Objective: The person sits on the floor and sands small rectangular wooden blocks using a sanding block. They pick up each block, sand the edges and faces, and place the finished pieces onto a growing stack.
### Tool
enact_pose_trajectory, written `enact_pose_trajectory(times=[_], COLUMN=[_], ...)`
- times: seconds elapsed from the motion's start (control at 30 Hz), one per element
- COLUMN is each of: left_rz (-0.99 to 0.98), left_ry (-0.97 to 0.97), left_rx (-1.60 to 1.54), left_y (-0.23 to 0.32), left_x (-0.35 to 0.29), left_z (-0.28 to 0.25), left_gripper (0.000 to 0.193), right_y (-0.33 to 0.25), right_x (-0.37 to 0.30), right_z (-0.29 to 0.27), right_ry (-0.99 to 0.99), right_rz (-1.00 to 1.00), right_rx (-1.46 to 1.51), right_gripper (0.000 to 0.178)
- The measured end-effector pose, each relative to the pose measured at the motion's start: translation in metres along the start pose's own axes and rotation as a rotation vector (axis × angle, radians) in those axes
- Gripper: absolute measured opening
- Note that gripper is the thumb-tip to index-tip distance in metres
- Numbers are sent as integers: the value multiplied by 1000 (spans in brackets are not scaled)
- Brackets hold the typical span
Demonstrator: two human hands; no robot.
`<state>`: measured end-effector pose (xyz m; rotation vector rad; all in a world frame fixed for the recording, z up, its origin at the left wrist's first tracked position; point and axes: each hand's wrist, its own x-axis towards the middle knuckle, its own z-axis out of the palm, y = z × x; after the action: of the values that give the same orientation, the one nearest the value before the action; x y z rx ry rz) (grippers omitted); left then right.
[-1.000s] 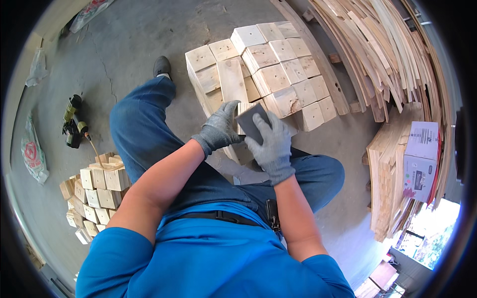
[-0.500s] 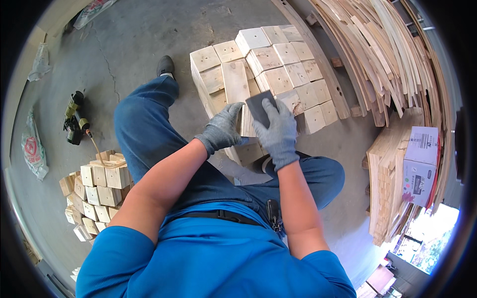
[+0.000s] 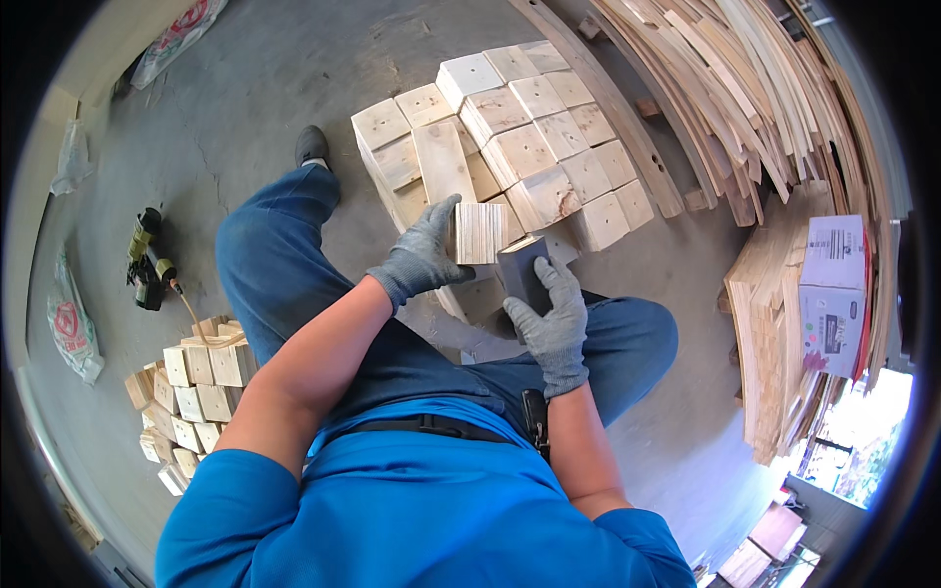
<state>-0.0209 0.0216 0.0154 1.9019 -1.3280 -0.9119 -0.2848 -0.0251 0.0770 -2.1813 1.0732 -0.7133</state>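
My gloved left hand (image 3: 421, 257) grips a wooden block (image 3: 480, 235) whose layered edge faces up. In my gloved right hand (image 3: 555, 323) is a dark grey sanding block (image 3: 525, 270), tilted, with a pale strip along its top. It is just right of the wooden block, a narrow gap between them. Beyond both hands stands a stack of wooden blocks (image 3: 562, 134) with small holes in their end faces. One longer block (image 3: 444, 162) lies across the stack's near left part.
Left on the floor are a second pile of blocks (image 3: 213, 366), a nail gun (image 3: 147, 260) with a hose and a plastic bag (image 3: 72, 318). Long boards (image 3: 706, 98) fill the far right. A carton (image 3: 831, 294) rests by stacked planks (image 3: 769, 323). My legs flank the stack.
My right hand has drawn the sanding block back toward me and turned it, off the wooden block. My left hand has shifted slightly left, and the wooden block's layered edge now faces up.
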Motion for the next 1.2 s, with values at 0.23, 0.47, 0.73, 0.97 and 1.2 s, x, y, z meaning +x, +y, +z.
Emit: enact_pose_trajectory(times=[0.23, 0.47, 0.73, 0.97, 1.2], left_rz=[184, 57, 125, 330, 462], left_ry=[50, -81, 128, 305, 298], left_rx=[56, 206, 199, 343, 372], left_y=[13, 41, 44, 22, 25], left_x=[0, 6, 1, -5, -27], left_z=[-12, -26, -25, -15, -14], left_gripper=[132, 117, 106, 108, 88], right_y=[22, 21, 18, 19, 21], right_x=[0, 4, 7, 7, 7], right_z=[1, 2, -2, 0, 2], right_ry=[100, 90, 65, 66, 59], right_rz=[203, 275, 257, 241, 257], right_rx=[173, 240, 158, 166, 179], right_gripper=[73, 72, 73, 72, 71])
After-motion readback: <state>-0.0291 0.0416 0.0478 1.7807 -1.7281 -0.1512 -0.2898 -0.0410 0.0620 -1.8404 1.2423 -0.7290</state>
